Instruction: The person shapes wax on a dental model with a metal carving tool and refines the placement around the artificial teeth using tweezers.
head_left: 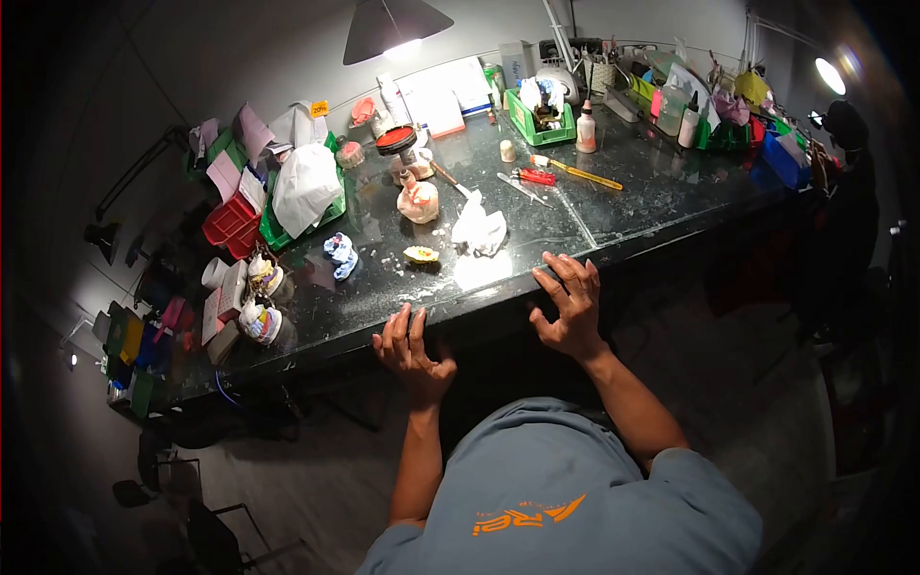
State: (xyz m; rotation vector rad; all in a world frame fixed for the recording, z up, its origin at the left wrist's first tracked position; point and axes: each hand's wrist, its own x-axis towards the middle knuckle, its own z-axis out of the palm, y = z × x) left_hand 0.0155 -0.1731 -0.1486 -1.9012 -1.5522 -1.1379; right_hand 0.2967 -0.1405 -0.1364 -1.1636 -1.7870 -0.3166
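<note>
Both hands rest at the front edge of a dark bench [460,299], fingers apart and holding nothing. My left hand [414,353] touches the edge with its fingertips, below a small yellow piece [421,255]. To its right, my right hand [570,305] has its fingertips on the edge, just right of a crumpled white tissue [479,228]. Behind the tissue lies a brush-like tool [450,179]. A red-handled tool [536,176], a thin blade-like tool [523,190] and a yellow-handled tool [589,176] lie farther back. A stained round jar [418,201] stands left of the tissue.
A blue and white lump [340,256] and dental-like models [261,321] sit at the left. Green bins [542,132] and a dropper bottle [586,129] stand behind. A white bag [307,187] fills another bin. A lamp [395,31] hangs above.
</note>
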